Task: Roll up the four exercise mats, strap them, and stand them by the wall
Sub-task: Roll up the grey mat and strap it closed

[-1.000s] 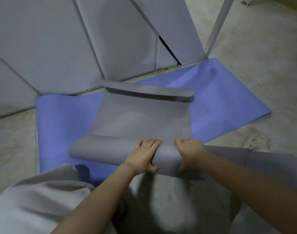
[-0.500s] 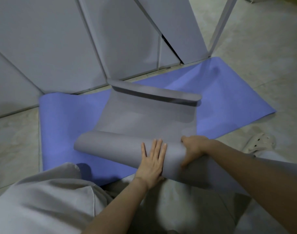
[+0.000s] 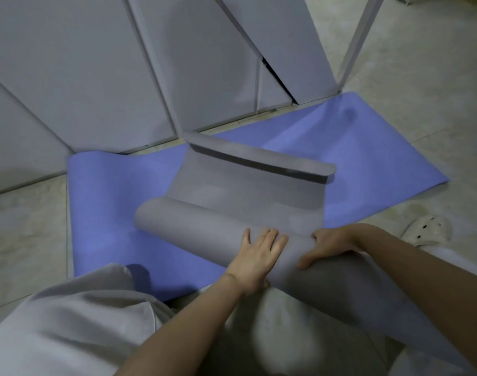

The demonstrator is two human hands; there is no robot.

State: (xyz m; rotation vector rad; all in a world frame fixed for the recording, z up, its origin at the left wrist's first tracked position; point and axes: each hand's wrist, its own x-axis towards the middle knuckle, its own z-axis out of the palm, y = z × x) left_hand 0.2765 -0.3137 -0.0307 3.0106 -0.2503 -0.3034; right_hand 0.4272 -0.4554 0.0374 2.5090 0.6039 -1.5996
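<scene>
On the blue mat (image 3: pixel 109 213) on the floor (image 3: pixel 20 234), the grey mat (image 3: pixel 191 226) lies part-rolled, its roll running crosswise. The left hand (image 3: pixel 259 256) presses flat on it; the right hand (image 3: pixel 329 244) grips it just beside. The unrolled length extends forward, toward the panels (image 3: pixel 96 77).

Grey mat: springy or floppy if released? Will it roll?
The grey mat seems springy: its far end curls up unaided, so the roll may loosen if left hand and right hand lift. It wraps tightly, so probably floppy. May roll on the blue mat.
</scene>
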